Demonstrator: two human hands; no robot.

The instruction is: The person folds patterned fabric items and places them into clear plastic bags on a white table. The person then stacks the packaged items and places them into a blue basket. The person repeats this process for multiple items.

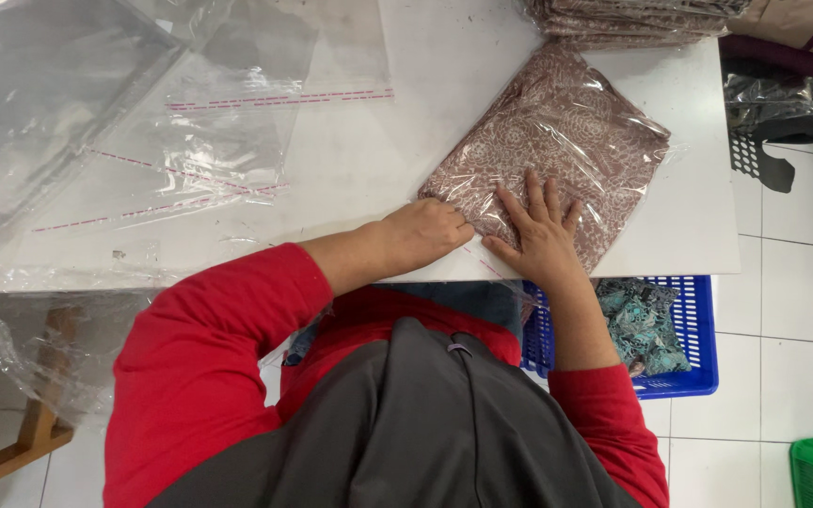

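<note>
Head view: a folded brown patterned cloth in a clear plastic bag [557, 141] lies on the white worktop [378, 141], near its front edge. The right hand [543, 230] lies flat on the packet with fingers spread, pressing it down. The left hand [425, 235] is curled at the packet's near corner, fingers closed on the bag's edge, as far as can be seen. The two hands sit close together but do not touch.

The packet looks light and soft, and its film looks slick and crinkly, so it would likely slide under a loose grip; the flat middle or the folded edges seem the best places to hold.

Loose clear bags [171, 141] lie to the left, a stack of bagged cloths [632, 19] at the far edge, and a blue basket [679, 329] below the worktop.
</note>
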